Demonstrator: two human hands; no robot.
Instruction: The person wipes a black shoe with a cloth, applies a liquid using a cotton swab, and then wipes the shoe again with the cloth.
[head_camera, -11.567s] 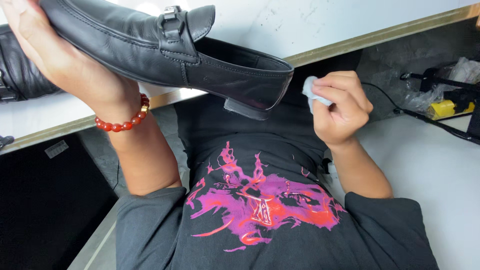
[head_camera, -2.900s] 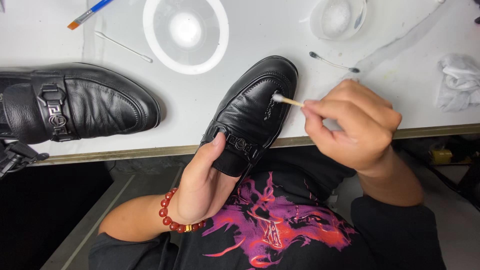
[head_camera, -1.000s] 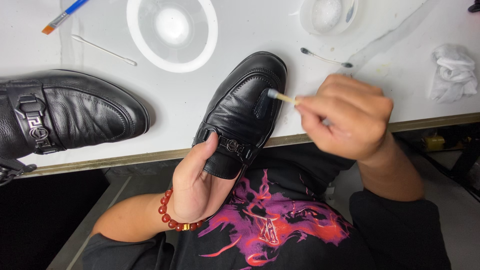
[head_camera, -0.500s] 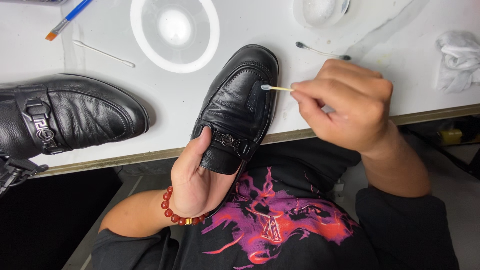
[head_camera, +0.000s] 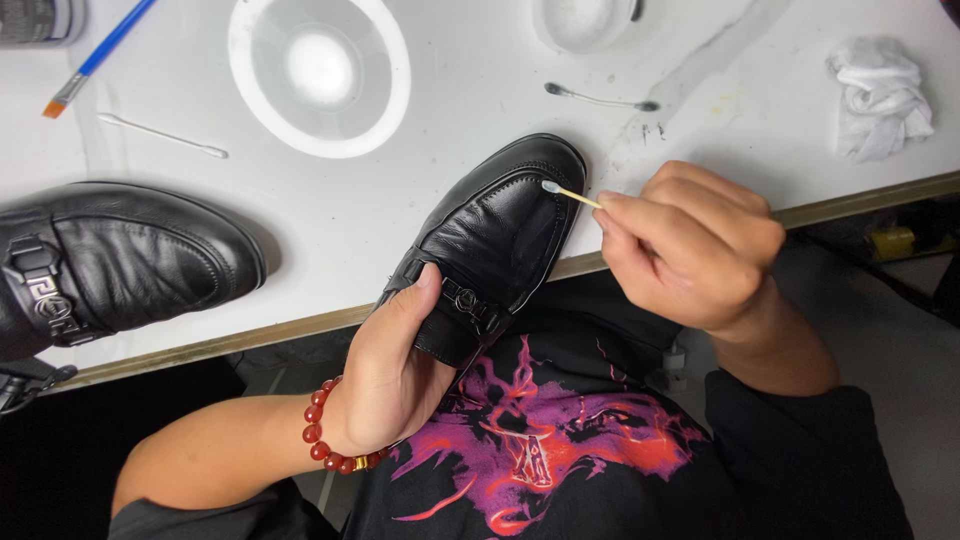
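Note:
My left hand (head_camera: 395, 370), with a red bead bracelet on the wrist, grips the heel end of a black leather loafer (head_camera: 500, 235) whose toe rests on the white table (head_camera: 450, 120) edge. My right hand (head_camera: 690, 245) pinches a cotton swab (head_camera: 570, 194); its white tip touches the seam near the shoe's toe on the right side. A second black loafer (head_camera: 110, 265) with a metal buckle lies on the table at the left, apart from both hands.
A round white dish (head_camera: 318, 72) sits at the back centre, a smaller dish (head_camera: 585, 20) to its right. A blue-handled brush (head_camera: 95, 58), a clean swab (head_camera: 165, 136), a dirty swab (head_camera: 600, 98) and a crumpled white cloth (head_camera: 880, 95) lie on the table.
The swab tip has slid along the shoe's right seam toward the toe. Much earlier, the shoe was held up in the air with a wipe in my right hand.

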